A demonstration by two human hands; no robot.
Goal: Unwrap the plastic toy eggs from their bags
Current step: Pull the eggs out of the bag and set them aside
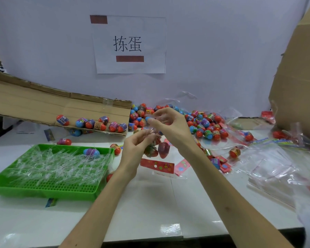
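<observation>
A clear plastic bag point(157, 149) with two red toy eggs inside hangs above the table's middle. My left hand point(138, 145) pinches the bag's top edge from the left. My right hand point(168, 126), a little higher, pinches a clear strip at the bag's top between thumb and fingers. A heap of loose red and blue toy eggs point(200, 124) lies behind the hands against the wall. More eggs point(100, 124) rest in a row on a flattened cardboard flap point(43, 104) at the left.
A green plastic tray point(43, 190) at the front left holds several clear plastic strips and one blue egg point(91, 152). Empty clear bags point(268, 169) and red card headers point(157, 165) lie at the right. A tall cardboard box point(297, 83) stands at the far right.
</observation>
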